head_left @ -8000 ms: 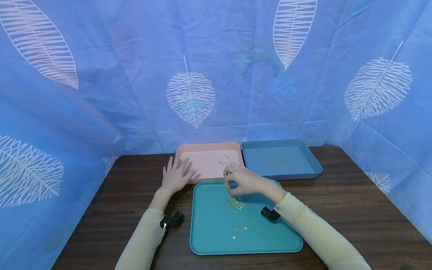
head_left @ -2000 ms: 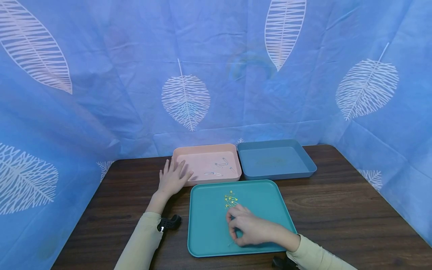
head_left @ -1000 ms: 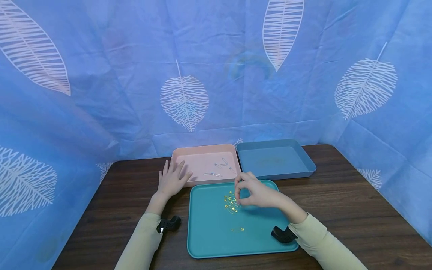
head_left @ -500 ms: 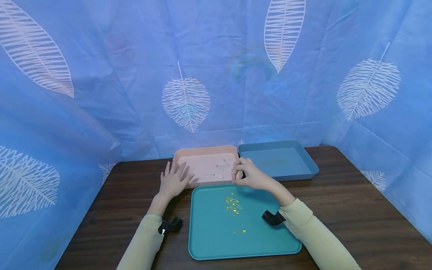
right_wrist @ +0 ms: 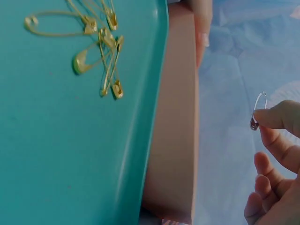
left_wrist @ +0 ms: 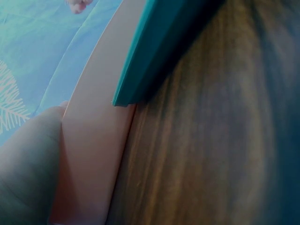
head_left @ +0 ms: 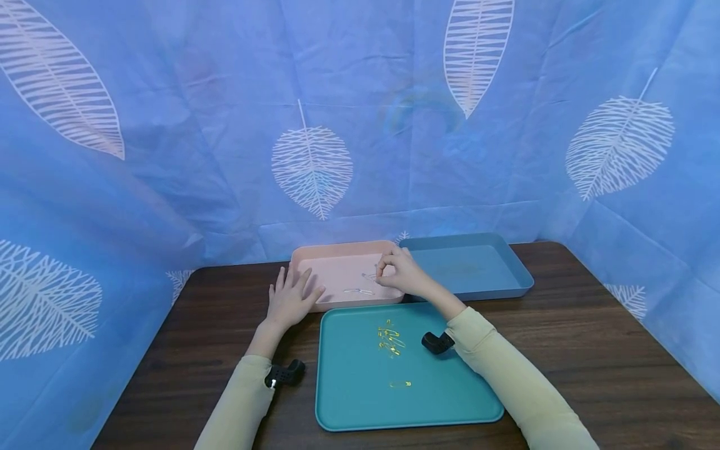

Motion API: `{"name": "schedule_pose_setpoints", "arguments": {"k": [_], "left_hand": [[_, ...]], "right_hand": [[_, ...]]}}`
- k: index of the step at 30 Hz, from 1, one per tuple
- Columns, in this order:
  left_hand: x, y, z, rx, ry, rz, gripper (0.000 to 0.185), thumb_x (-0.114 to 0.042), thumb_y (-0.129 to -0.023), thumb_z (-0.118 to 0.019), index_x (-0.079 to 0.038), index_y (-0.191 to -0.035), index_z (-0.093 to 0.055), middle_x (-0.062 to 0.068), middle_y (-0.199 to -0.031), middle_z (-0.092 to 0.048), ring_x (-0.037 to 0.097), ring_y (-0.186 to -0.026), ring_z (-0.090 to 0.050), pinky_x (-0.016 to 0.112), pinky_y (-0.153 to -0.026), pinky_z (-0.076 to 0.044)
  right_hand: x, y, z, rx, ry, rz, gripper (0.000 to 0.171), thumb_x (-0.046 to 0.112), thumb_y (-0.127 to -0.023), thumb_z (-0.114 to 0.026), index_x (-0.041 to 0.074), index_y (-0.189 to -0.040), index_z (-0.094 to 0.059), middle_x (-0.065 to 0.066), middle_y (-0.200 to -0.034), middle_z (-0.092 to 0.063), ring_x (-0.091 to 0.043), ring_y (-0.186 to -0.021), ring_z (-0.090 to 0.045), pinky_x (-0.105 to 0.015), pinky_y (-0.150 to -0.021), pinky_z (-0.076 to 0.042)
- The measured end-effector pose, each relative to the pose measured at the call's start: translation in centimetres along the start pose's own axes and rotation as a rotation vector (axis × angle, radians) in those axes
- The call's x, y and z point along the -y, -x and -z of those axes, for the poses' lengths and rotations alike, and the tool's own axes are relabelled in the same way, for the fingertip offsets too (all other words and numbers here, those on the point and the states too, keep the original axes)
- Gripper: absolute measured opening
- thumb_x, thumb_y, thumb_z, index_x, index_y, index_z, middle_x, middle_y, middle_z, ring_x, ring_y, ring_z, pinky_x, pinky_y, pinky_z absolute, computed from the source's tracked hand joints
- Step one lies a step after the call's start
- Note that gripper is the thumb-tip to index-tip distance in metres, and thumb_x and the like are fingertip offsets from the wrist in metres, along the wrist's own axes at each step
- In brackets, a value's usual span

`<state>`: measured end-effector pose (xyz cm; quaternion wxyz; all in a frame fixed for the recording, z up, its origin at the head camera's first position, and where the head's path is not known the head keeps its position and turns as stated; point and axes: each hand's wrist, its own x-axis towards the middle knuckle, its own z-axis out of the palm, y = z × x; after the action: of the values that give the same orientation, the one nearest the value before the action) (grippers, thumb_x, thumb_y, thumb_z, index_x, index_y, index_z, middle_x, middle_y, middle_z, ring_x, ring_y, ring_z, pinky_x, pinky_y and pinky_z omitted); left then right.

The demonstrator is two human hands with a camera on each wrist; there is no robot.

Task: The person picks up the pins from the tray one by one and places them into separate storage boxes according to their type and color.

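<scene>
Over the pink tray (head_left: 315, 257), the right hand (head_left: 400, 275) hovers with a silver safety pin (right_wrist: 258, 110) pinched between thumb and forefinger, the other fingers loosely curled beneath. Just under and to the left of that hand, a few more silver pins (head_left: 360, 290) lie on the pink floor. The left hand (head_left: 289, 300) lies flat and open on the table (head_left: 590, 350), fingers straight, its fingertips against the pink tray's near left corner, holding nothing.

Toward the person from the right hand sits the teal tray (head_left: 349, 400), with a tangle of gold pins (head_left: 389, 336) just below the right wrist and one loose gold pin (head_left: 400, 384) nearer the body. To the right of the right hand stands the blue tray (head_left: 520, 275); faint specks on its floor are too small to name.

My worry: the grip is on the very tip of the pin, so it could slip or swing and drop wide, onto the rim or over into the blue tray. The right sleeve passes low over the gold tangle and could snag it.
</scene>
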<state>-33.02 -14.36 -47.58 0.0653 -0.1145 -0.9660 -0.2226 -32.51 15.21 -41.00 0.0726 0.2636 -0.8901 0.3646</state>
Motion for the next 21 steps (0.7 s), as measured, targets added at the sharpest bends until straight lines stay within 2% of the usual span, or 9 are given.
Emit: {"name": "schedule_pose_setpoints", "arguments": {"k": [2,5,7,10,13,17,21], "left_hand": [[0.0,-0.1,0.0,-0.001,-0.003,0.001,0.076,-0.067,-0.092,-0.044,-0.022,-0.152,-0.035,0.019,-0.163,-0.011,0.044,-0.150,-0.006,0.075,-0.109,-0.012],[0.0,-0.1,0.0,0.000,-0.009,0.003,0.076,-0.068,-0.092,-0.044,-0.022,-0.152,-0.035,0.019,-0.163,-0.011,0.044,-0.150,-0.006,0.075,-0.109,-0.013],[0.0,-0.1,0.0,0.001,-0.010,0.004,0.076,-0.068,-0.092,-0.044,-0.022,-0.152,-0.035,0.019,-0.163,-0.011,0.044,-0.150,-0.007,0.075,-0.109,-0.013],[-0.1,-0.1,0.1,0.002,-0.007,0.003,0.076,-0.067,-0.092,-0.044,-0.022,-0.152,-0.035,0.019,-0.163,-0.011,0.044,-0.150,-0.007,0.075,-0.109,-0.013],[0.0,0.0,0.1,0.003,-0.009,0.001,0.075,-0.067,-0.092,-0.044,-0.023,-0.152,-0.034,0.019,-0.163,-0.011,0.044,-0.150,-0.007,0.075,-0.109,-0.013],[-0.1,0.0,0.1,0.006,-0.008,0.004,0.075,-0.067,-0.093,-0.044,-0.023,-0.153,-0.034,0.019,-0.163,-0.011,0.044,-0.150,-0.007,0.075,-0.109,-0.013],[-0.1,0.0,0.1,0.011,-0.015,0.008,0.075,-0.067,-0.093,-0.043,-0.023,-0.153,-0.034,0.018,-0.164,-0.010,0.044,-0.150,-0.007,0.074,-0.110,-0.013]], "right_hand": [[-0.3,-0.6,-0.2,-0.012,0.022,0.001,0.014,0.010,-0.082,-0.074,0.013,-0.071,-0.065,-0.012,-0.100,-0.055,-0.030,-0.099,-0.039,-0.047,-0.088,-0.029],[-0.4,-1.5,-0.6,-0.013,0.044,-0.026,0.013,0.010,-0.082,-0.074,0.012,-0.072,-0.066,-0.015,-0.104,-0.056,-0.035,-0.107,-0.043,-0.054,-0.099,-0.030],[-0.4,-2.0,-0.9,-0.004,0.048,-0.048,0.012,0.009,-0.083,-0.072,0.011,-0.073,-0.066,-0.017,-0.107,-0.056,-0.038,-0.114,-0.043,-0.059,-0.107,-0.025],[-0.4,-2.9,-1.5,0.010,0.056,-0.094,0.011,0.010,-0.083,-0.071,0.011,-0.073,-0.066,-0.017,-0.110,-0.056,-0.042,-0.125,-0.040,-0.064,-0.113,-0.018],[-0.6,-3.7,-2.2,0.015,0.094,-0.107,0.011,0.011,-0.083,-0.071,0.012,-0.073,-0.067,-0.016,-0.109,-0.058,-0.042,-0.128,-0.041,-0.063,-0.115,-0.015],[-0.8,-4.6,-3.0,0.016,0.161,-0.112,0.011,0.011,-0.083,-0.069,0.013,-0.072,-0.067,-0.012,-0.104,-0.063,-0.037,-0.124,-0.047,-0.059,-0.115,-0.019],[-0.8,-5.3,-3.7,0.019,0.182,-0.142,0.011,0.011,-0.083,-0.069,0.014,-0.072,-0.067,-0.008,-0.100,-0.065,-0.033,-0.120,-0.051,-0.057,-0.115,-0.025]]}}
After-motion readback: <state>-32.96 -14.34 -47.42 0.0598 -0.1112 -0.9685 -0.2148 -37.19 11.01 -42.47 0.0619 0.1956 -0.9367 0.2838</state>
